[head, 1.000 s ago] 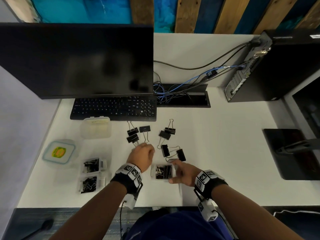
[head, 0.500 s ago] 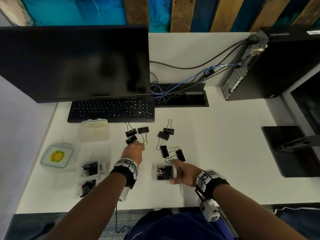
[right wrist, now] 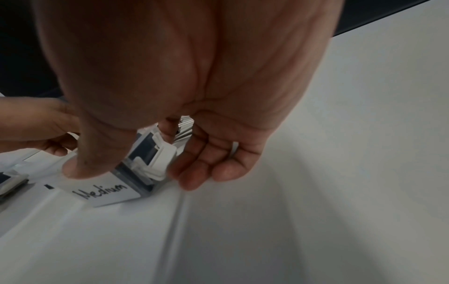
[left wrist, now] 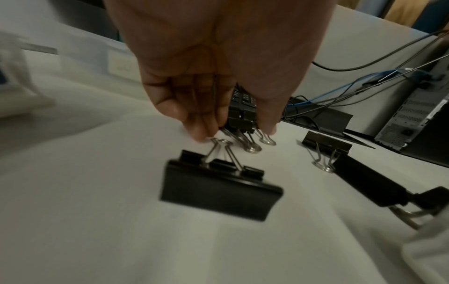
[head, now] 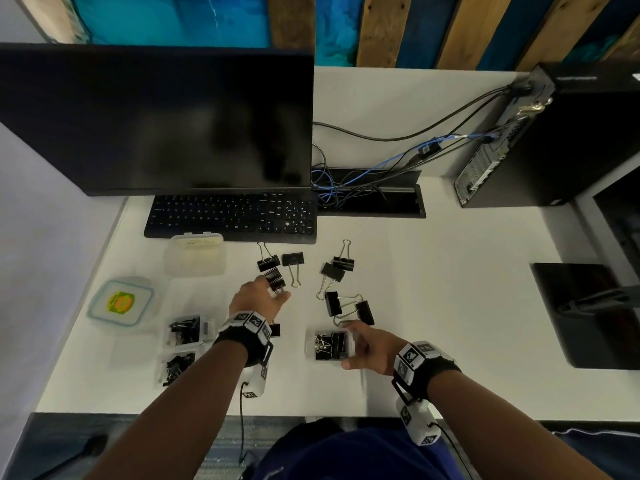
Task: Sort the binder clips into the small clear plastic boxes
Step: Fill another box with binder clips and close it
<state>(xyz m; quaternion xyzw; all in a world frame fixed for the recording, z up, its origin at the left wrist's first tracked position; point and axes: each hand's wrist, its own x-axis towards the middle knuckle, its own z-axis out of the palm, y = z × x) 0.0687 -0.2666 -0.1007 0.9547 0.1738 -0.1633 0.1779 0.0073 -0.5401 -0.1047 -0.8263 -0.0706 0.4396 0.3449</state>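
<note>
Several black binder clips (head: 337, 268) lie loose on the white desk (head: 450, 306). My left hand (head: 275, 289) reaches forward over the left group, and its curled fingers and thumb close on either side of one binder clip (head: 276, 278); in the left wrist view that clip (left wrist: 240, 123) sits between the fingertips (left wrist: 201, 134) and thumb. Another large clip (left wrist: 218, 190) lies just under the wrist. My right hand (head: 348, 346) grips a small clear box (head: 329, 346) holding clips, thumb in front and fingers behind. Its label (right wrist: 107, 192) reads "Medium".
Two more small clear boxes (head: 187, 329) (head: 178, 367) with clips sit at the left, beside a lidded tub (head: 195, 258) and a container with a green-yellow label (head: 119, 301). Keyboard (head: 232, 214) and monitor (head: 156, 119) stand behind, a PC tower (head: 554, 140) at the right.
My left hand has moved forward and a little left to the left group of clips and closed its fingers round one. The right hand has stayed on the box.
</note>
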